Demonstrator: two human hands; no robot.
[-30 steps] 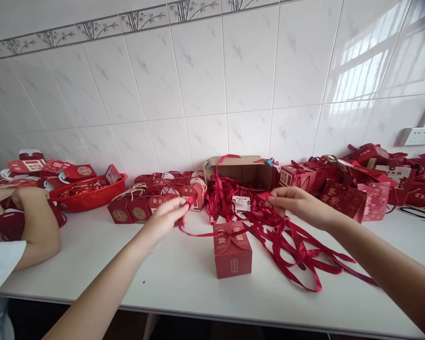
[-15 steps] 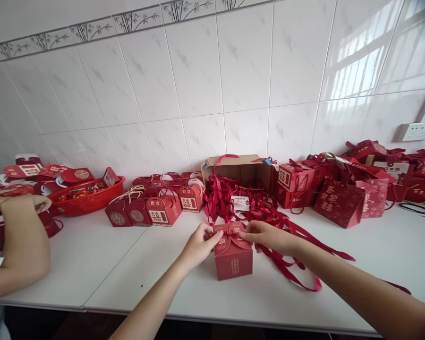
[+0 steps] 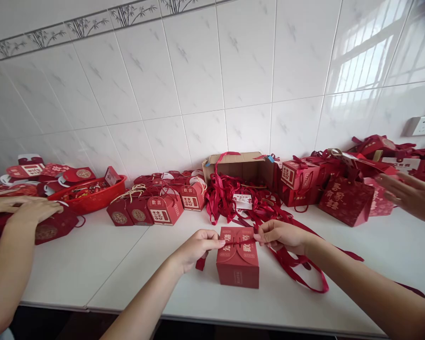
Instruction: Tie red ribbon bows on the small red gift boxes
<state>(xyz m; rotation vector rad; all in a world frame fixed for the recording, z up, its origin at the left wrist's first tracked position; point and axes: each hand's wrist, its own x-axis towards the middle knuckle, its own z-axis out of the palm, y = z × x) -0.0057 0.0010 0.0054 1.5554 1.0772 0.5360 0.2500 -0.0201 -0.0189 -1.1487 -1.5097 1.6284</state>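
A small red gift box point(image 3: 238, 264) stands on the white table point(image 3: 92, 264) near the front edge. A red ribbon point(image 3: 239, 242) runs across its flap top. My left hand point(image 3: 194, 248) pinches the ribbon at the box's left side, its loose end hanging below the fingers. My right hand point(image 3: 281, 236) pinches the ribbon at the box's right side. Both hands are closed on it, and the ribbon looks taut between them.
A tangle of red ribbons point(image 3: 255, 208) spills from an open cardboard box point(image 3: 241, 167). Finished red boxes point(image 3: 163, 205) stand at left centre, more boxes and bags point(image 3: 343, 198) at right. A red basket point(image 3: 88, 196) sits far left. Other people's hands are at the left point(image 3: 24, 212) and right point(image 3: 411, 193).
My hands came down from holding the ribbon spread in the air to the box top and now pull the ribbon out to both sides. Another hand has appeared at right.
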